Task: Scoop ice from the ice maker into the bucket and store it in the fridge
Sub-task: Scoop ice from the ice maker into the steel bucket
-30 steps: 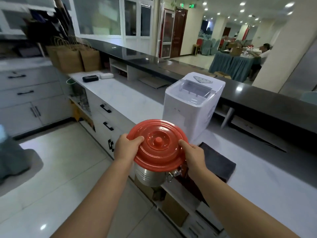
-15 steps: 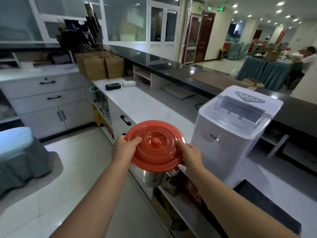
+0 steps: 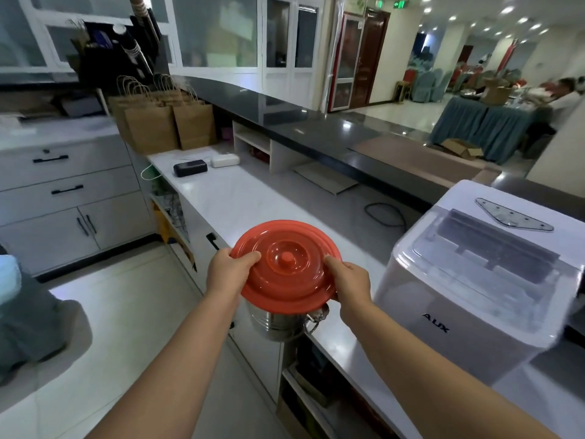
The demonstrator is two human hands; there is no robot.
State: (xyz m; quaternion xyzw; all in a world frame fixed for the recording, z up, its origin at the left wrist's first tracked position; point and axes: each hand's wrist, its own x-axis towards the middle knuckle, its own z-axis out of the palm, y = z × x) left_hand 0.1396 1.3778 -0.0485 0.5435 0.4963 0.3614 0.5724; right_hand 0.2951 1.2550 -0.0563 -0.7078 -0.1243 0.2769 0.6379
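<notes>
I hold a steel bucket (image 3: pixel 274 324) with a round red lid (image 3: pixel 286 264) in the air over the counter's front edge. My left hand (image 3: pixel 228 270) grips the lid's left rim and my right hand (image 3: pixel 350 282) grips its right rim. The lid covers the bucket, so its inside is hidden. A white ice maker (image 3: pixel 474 280) with a clear top window stands on the white counter (image 3: pixel 240 198) to the right of the bucket, its lid closed.
Brown paper bags (image 3: pixel 164 125), a black case (image 3: pixel 190 168) and a white box (image 3: pixel 224 160) sit at the counter's far end. A dark raised bar top (image 3: pixel 316 128) runs behind it. Grey drawers (image 3: pixel 63 185) stand at left. A black cable (image 3: pixel 384 213) lies behind the ice maker.
The view has swung left and moved closer, so the ice maker has shifted to the right edge. Both hands still grip the lidded bucket the same way.
</notes>
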